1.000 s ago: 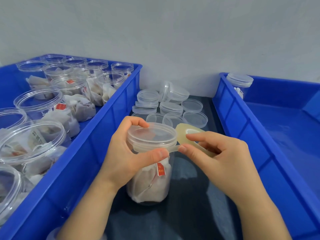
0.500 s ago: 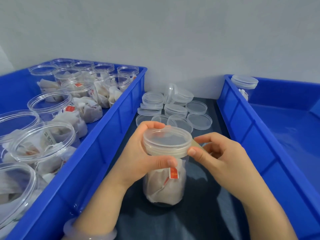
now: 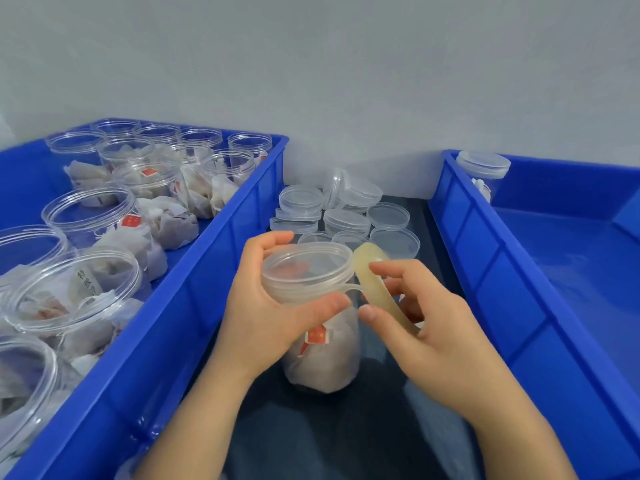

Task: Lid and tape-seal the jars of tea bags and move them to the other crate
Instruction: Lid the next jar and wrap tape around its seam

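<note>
Taping the lid seam of one jar between two crates

Left crate (image 3: 207, 271) holds many open jars (image 3: 90, 216) of tea bags; right crate (image 3: 485, 271) holds one lidded jar (image 3: 483, 168) in its far corner; spare lids (image 3: 346, 220) lie between the crates by the wall; the jar (image 3: 322, 362) being sealed stands between them on the dark surface (image 3: 346, 427), its lid (image 3: 308, 271) on; left hand (image 3: 256, 317) is clasped round lid and neck, thumb in front; right hand (image 3: 440, 334) pinches the roll (image 3: 372, 282) just beside the lid; half a second ago the roll sat tight against the rim, now it is drawn off and a short strip (image 3: 346, 289) stretches from rim to roll; the wrap looks under way, not closed, so this jar is not yet ready for the right crate.
</note>
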A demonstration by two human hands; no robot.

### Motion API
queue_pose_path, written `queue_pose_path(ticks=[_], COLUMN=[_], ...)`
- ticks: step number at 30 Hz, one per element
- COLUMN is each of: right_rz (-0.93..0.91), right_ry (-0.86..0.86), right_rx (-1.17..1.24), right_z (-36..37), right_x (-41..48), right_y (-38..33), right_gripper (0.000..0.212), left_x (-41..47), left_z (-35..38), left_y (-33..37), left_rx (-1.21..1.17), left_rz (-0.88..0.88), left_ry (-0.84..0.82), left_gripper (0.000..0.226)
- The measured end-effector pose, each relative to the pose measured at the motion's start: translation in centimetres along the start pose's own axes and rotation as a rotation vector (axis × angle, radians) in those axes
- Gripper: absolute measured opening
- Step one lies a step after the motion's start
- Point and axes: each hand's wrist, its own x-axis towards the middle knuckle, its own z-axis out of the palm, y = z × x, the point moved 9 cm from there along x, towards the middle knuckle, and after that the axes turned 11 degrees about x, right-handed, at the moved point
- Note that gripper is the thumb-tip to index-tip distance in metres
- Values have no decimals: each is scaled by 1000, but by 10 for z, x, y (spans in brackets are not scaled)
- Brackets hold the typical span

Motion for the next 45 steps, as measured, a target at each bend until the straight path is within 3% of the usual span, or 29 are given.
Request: queue_pose_path(ticks=[9,15,21,26,30,33,37,41,45], right_rz=[-92,23,68,69,13,-74,-127,-125,-8], right_ry=[337,230,65,80,121,87,77,13,-167], right_rx=[-84,107,201,177,25,-14,-21,1,-2], right_z=[-27,-19,-11,-7,-8,1,11,10,13], right_x=[-2,3,7,8,5,3,2,3,0], right_y=[-10,2,11,16,10,1,-5,-5,10], right_gripper=[49,50,55,61,59,45,44,39,70], left_x=[-3,-4,-5,-2,-5,-5,-3,-2,4], left_z=[-1,3,20,8,0,5,-1,-6,-13], left_y=[-4,-1,-12,-9,-8,-11,-19,-21,-18], left_rx=[-75,-173,-150,-60,-29,68,168,221,215], left_rz=[7,54,-37,-11,23,-15,-79,-72,-38], left_ry=[-90,-177,-337,-149,-66,-37,95,108,101], left_gripper=[81,91,110,110,85,101,131,130,125])
